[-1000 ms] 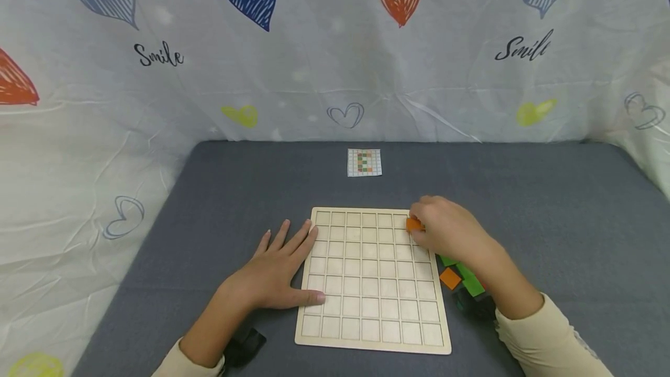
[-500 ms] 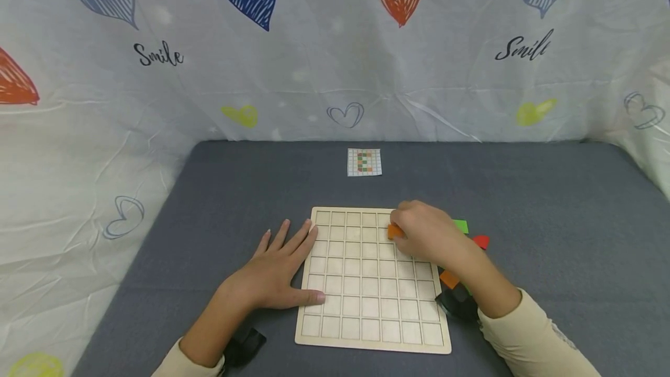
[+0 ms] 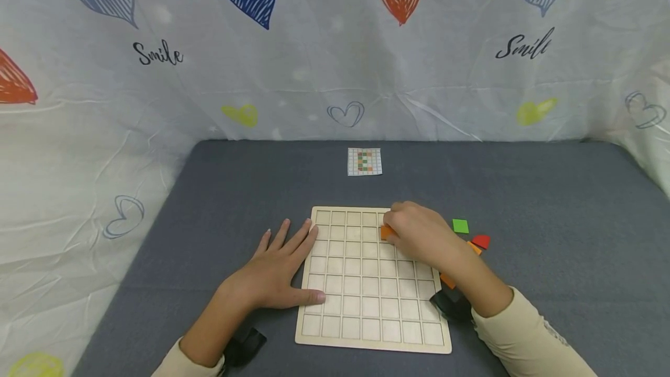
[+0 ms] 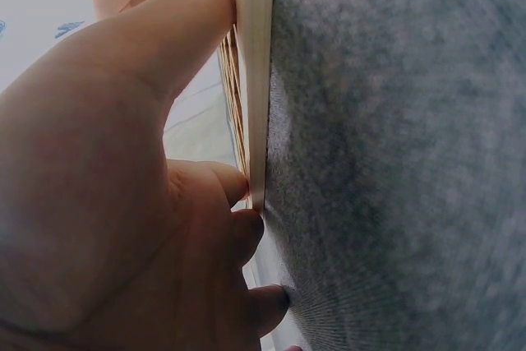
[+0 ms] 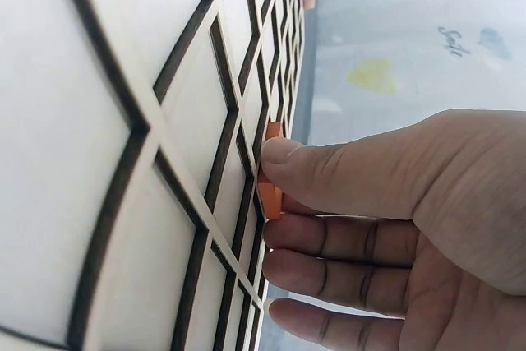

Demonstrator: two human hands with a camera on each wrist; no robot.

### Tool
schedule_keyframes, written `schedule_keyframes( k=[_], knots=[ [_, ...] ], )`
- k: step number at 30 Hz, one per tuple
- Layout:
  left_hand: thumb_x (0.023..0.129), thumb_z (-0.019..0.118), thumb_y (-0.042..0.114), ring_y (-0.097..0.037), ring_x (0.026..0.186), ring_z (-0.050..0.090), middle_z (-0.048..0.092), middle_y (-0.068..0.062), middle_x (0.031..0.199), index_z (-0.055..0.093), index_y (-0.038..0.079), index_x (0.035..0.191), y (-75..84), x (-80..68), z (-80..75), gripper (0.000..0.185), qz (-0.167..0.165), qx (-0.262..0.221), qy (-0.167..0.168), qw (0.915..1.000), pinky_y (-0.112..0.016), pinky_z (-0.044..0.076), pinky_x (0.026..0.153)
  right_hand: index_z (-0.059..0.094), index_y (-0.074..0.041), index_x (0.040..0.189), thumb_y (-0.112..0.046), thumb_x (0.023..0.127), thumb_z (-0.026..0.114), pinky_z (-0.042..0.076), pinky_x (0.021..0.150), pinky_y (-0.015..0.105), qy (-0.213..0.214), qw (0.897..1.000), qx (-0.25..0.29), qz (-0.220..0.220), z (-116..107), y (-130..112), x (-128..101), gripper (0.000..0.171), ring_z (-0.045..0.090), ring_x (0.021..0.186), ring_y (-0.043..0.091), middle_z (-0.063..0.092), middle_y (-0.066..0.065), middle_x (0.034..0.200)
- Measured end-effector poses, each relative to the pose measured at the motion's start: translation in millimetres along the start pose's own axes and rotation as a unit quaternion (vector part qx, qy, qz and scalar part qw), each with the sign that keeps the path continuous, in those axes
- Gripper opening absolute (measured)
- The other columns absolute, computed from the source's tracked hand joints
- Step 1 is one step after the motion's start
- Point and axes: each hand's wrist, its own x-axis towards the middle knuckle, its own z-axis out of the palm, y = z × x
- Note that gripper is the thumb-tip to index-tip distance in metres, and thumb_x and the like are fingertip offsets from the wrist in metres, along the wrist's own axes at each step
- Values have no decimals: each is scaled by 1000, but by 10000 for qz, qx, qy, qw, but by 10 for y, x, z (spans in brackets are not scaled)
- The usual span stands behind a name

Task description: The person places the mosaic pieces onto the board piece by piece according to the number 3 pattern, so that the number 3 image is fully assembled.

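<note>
A pale wooden grid board (image 3: 370, 307) lies on the grey table. My left hand (image 3: 277, 275) rests spread along its left edge, thumb on a lower cell and fingertips by the upper left corner; the left wrist view shows that hand (image 4: 123, 145) against the board's side. Over the upper right cells, my right hand (image 3: 419, 230) pinches an orange square tile (image 3: 387, 232) between thumb and fingers. Close up in the right wrist view, the orange tile (image 5: 271, 199) is right at the grid surface, partly covered by the thumb.
Right of the board lie a green square tile (image 3: 460, 226), a red rounded tile (image 3: 481, 241) and orange tiles (image 3: 447, 280), partly under the right arm. A small printed pattern card (image 3: 364, 162) lies at the back. A white cloth with hearts (image 3: 293, 63) hangs behind.
My right hand has carried the orange tile leftward from the board's right edge over its upper cells, uncovering the green and red tiles. The left hand has stayed put.
</note>
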Motion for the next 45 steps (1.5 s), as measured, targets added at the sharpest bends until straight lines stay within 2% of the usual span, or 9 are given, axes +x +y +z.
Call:
schedule_keyframes(
  k=[13,25,33,39,45],
  knots=[
    [68,42,81,-28,134,-10,-8,6,150,-1,25,146,5,14,-9,105,35,21,11,10000,-56,1,102,60,-17,68,-12,80,67,35,52,24,112,9999,-39,-45,7,14,-14,15,40,61,10,45,-7,66],
    [69,43,80,-28,134,-10,-7,6,150,-1,25,146,15,6,-21,104,70,-8,52,10000,-56,0,102,57,-17,67,-9,79,67,34,51,25,113,9997,233,47,16,22,-1,17,39,60,11,44,-7,65],
    [69,43,79,-28,134,-11,-7,6,150,-1,25,146,13,7,-21,104,35,-108,-13,9999,-56,-1,102,65,-18,76,-12,75,73,42,61,28,-86,9913,1189,552,34,73,16,10,49,66,9,56,-8,75],
    [69,45,78,-28,134,-12,-7,6,150,-1,25,146,14,-6,-23,104,50,-172,-25,9998,-56,-1,102,66,-18,76,-13,74,74,42,61,28,-136,9865,1523,578,46,108,18,9,49,66,8,56,-10,73],
    [70,45,77,-28,134,-11,-7,6,150,-1,25,146,9,-10,-9,103,134,-211,29,9997,-56,-1,102,68,-17,81,-14,73,73,42,61,27,-418,9794,1868,638,13,145,9,10,50,68,9,58,-10,76]
  ],
)
